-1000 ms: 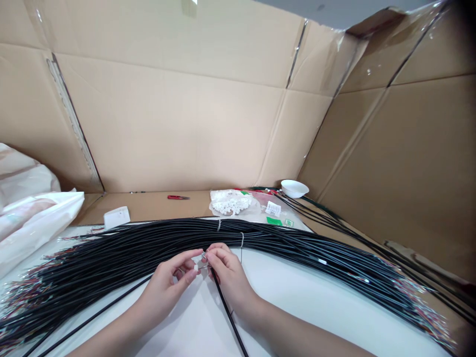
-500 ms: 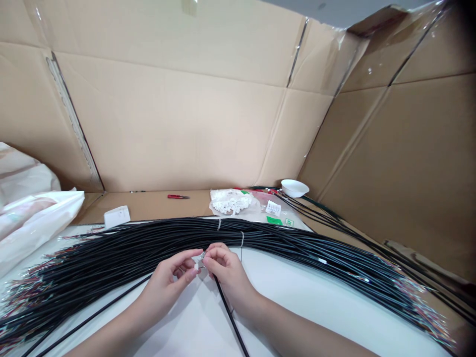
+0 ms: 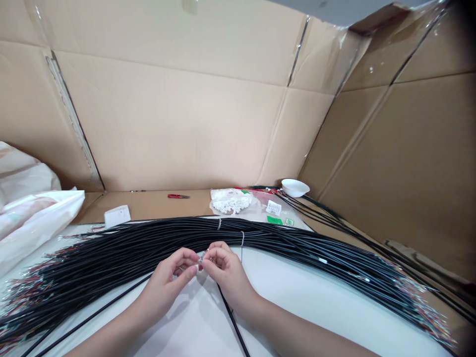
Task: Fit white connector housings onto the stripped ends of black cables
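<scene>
Between thumb and fingers, my left hand pinches a small white connector, most of it hidden by the fingertips. Facing it, my right hand is closed on the thin wires at the end of a black cable. That cable runs from under the right hand down to the bottom edge of the view. The fingertips of both hands almost meet; whether a wire sits inside the connector is too small to tell. Just beyond the hands lies a thick bundle of black cables, tied with light ties, coloured wire ends showing at both sides.
Behind the bundle lie a plastic bag of white connectors, red-handled snips, a white paper label and a white bowl. White plastic bags stand at the left. Cardboard walls enclose the back and right.
My left fingertips have closed further around the white connector, so less of it shows. Both hands' fingertips have shifted slightly; the surroundings are unchanged.
</scene>
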Motion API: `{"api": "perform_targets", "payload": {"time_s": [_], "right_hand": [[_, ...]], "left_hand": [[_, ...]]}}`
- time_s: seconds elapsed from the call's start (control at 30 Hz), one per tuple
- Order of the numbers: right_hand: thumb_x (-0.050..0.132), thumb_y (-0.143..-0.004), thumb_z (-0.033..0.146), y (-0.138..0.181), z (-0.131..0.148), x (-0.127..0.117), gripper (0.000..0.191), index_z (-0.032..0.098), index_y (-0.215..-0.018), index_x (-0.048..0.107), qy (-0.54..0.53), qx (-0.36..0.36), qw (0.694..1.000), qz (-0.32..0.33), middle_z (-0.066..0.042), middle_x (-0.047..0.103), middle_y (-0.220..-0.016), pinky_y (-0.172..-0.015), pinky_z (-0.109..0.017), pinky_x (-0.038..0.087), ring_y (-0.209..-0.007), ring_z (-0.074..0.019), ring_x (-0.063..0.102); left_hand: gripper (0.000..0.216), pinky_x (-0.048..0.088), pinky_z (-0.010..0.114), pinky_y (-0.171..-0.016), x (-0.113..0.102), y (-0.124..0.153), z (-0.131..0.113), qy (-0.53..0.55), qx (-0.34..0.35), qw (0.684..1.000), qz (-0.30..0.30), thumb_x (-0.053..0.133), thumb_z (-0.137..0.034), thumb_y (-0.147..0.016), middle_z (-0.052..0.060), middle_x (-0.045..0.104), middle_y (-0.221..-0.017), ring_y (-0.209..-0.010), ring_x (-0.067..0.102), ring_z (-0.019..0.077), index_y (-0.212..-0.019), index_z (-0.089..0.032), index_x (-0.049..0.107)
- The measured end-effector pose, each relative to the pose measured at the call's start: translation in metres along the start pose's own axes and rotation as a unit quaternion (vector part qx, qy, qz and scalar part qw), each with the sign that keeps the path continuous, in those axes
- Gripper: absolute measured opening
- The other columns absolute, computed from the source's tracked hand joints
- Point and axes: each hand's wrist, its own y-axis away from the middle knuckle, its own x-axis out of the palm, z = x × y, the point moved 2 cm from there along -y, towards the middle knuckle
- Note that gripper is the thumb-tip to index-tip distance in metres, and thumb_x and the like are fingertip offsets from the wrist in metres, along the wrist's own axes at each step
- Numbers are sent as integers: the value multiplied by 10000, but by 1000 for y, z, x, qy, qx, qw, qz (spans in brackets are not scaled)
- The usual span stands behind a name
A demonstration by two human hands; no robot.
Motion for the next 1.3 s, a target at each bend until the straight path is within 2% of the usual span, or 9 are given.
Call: {"api": "perform_targets", "payload": {"time_s": [0.17,0.4,0.67,0.87,1.0,1.1,1.3], "right_hand": [[563,-716,239,3,0,2,99,169,-647,558,7,-23,1000,9,-11,414,-861,-562,-223,368,-631,-91,443],[559,-722,243,4,1,3,94,169,-664,557,17,-21,1000,13,-6,408,-867,-557,-217,361,-606,-78,421],[510,-766,264,5,2,3,138,173,-662,519,27,-29,999,30,-14,419,-878,-604,-224,372,-698,-112,446],[431,-812,275,5,4,3,175,185,-666,464,58,-33,997,33,-20,410,-894,-654,-244,377,-747,-129,447],[418,-819,263,4,3,3,158,186,-690,464,65,-41,997,26,-25,410,-905,-701,-255,373,-812,-143,451],[415,-823,279,5,2,3,170,186,-690,466,65,-40,997,24,-24,411,-902,-658,-248,374,-772,-136,448],[441,-810,291,6,4,3,177,183,-674,473,53,-28,998,23,-19,405,-922,-618,-233,378,-744,-120,453]], "left_hand": [[242,359,222,-571,-2,-1,-1,-32,3,999,-18,458,-364,-804,-8,531,-665,-627,453,142,-749,-167,589],[222,332,209,-532,-1,-2,0,-39,-8,999,-13,476,-359,-787,-33,485,-611,-575,415,128,-697,-172,556],[184,345,219,-558,-1,-1,0,-85,-1,996,-24,490,-314,-774,-7,537,-648,-601,445,146,-691,-176,580],[223,347,220,-595,-1,-1,-4,-38,-4,999,-10,438,-343,-814,-18,516,-670,-650,450,144,-740,-181,572],[184,344,220,-580,-1,1,-2,-31,-9,999,13,500,-344,-783,-18,517,-674,-636,444,140,-786,-176,574],[207,342,222,-581,-1,0,1,-29,-11,999,28,500,-353,-782,-17,521,-658,-632,442,139,-759,-166,586],[214,345,218,-593,-2,-4,4,42,-28,998,30,523,-348,-771,-22,536,-643,-636,455,136,-712,-158,602]]}}
